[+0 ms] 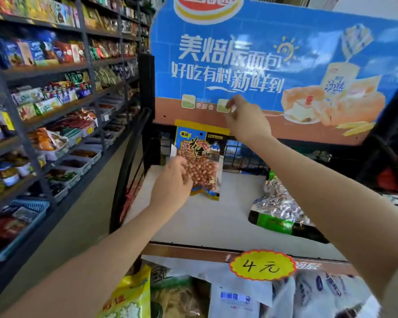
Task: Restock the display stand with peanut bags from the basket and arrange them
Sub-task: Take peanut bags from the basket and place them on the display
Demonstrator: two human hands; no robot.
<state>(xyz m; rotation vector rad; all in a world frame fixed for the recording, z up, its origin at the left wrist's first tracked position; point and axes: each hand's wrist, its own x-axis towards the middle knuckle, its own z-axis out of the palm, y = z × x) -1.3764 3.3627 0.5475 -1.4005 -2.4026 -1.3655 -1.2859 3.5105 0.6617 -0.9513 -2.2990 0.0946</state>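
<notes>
A peanut bag (pixel 201 157) with a blue and yellow top and a clear window full of peanuts stands upright at the back left of the display stand's white shelf (pixel 211 216). My left hand (pixel 172 182) is cupped against the bag's lower left side. My right hand (pixel 244 118) is raised at the bag's upper right corner, its fingers pinched in front of the stand's blue bread sign (pixel 262 56). Whether the right fingers grip the bag's top edge is unclear. The basket is not in view.
Silver and green snack packs (pixel 278 210) lie at the shelf's right. A yellow price tag (pixel 262 265) hangs on the front rail, with bagged goods (pixel 239 297) on the tier below. Long shelves of snacks (pixel 51 99) run along the left of the aisle.
</notes>
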